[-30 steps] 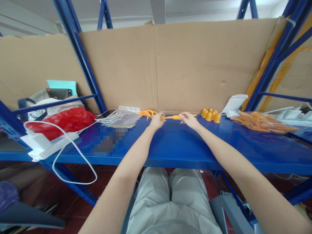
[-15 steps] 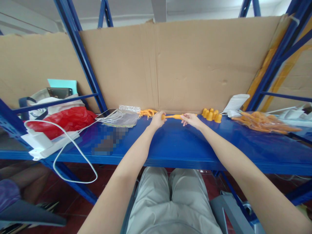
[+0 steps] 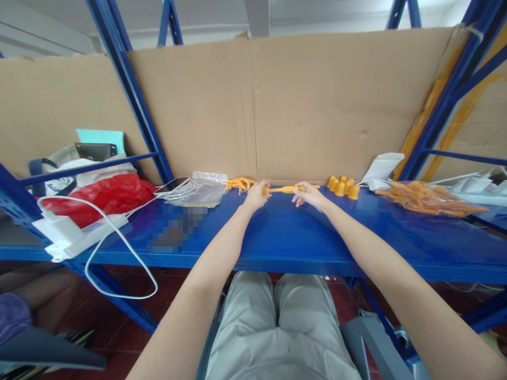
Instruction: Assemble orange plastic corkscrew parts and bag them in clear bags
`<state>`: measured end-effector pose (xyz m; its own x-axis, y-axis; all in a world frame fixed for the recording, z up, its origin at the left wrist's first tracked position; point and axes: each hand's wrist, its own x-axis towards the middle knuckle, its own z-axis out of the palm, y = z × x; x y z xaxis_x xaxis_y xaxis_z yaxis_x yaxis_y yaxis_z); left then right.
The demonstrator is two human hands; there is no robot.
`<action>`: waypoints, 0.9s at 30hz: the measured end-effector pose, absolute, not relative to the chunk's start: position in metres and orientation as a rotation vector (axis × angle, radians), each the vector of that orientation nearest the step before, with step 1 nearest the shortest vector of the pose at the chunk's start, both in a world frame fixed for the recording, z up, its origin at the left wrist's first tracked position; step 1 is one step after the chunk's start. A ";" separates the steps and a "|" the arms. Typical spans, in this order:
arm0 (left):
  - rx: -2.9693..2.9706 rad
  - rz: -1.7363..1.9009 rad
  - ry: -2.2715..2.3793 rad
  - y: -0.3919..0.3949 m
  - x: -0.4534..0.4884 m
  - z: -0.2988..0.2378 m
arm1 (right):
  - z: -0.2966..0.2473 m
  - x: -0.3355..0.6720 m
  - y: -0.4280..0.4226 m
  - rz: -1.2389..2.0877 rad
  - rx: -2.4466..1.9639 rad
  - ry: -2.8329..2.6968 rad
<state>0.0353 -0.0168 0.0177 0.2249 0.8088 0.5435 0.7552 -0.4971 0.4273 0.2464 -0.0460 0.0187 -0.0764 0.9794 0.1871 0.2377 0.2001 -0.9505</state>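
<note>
A slim orange-yellow stick-like piece (image 3: 284, 189) with a ribbed, coil-like section lies level between my hands, close to the cardboard at the back of the shelf. My left hand (image 3: 258, 194) is closed around its left end, with a yellow rounded tip showing past the fingers. The thumb and forefinger of my right hand (image 3: 309, 195) pinch the piece farther right, its other fingers loosely curled below. Left of my left hand lies a small heap of orange pieces with metal clips (image 3: 238, 184). Several yellow cup-shaped caps (image 3: 343, 187) stand to the right.
The blue shelf (image 3: 293, 227) ends at a cardboard wall (image 3: 348, 105). A clear bag of orange pieces (image 3: 430, 198) lies right; a plastic bag (image 3: 209, 191), white cables, a red bag (image 3: 103, 198) and a power strip (image 3: 79, 241) lie left. Another person's leg shows lower left.
My right hand's fingers have shifted slightly on the orange piece, and more of it shows above them. My left hand stays in place.
</note>
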 end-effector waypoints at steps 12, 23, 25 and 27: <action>2.373 1.113 1.491 -0.014 0.033 0.017 | 0.017 0.245 -0.043 1.003 -1.265 -1.518; 2.425 1.101 1.434 -0.012 0.031 0.017 | 0.017 0.243 -0.045 1.022 -1.320 -1.519; 2.426 1.092 1.443 -0.012 0.032 0.016 | 0.016 0.243 -0.043 1.017 -1.334 -1.497; 2.418 1.080 1.457 -0.012 0.033 0.016 | 0.014 0.245 -0.042 1.044 -1.318 -1.484</action>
<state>0.0327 -0.0117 0.0161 0.2825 0.8108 0.5126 0.7261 -0.5299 0.4381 0.2445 -0.0424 0.0138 -0.0620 0.9953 0.0743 0.2669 0.0883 -0.9597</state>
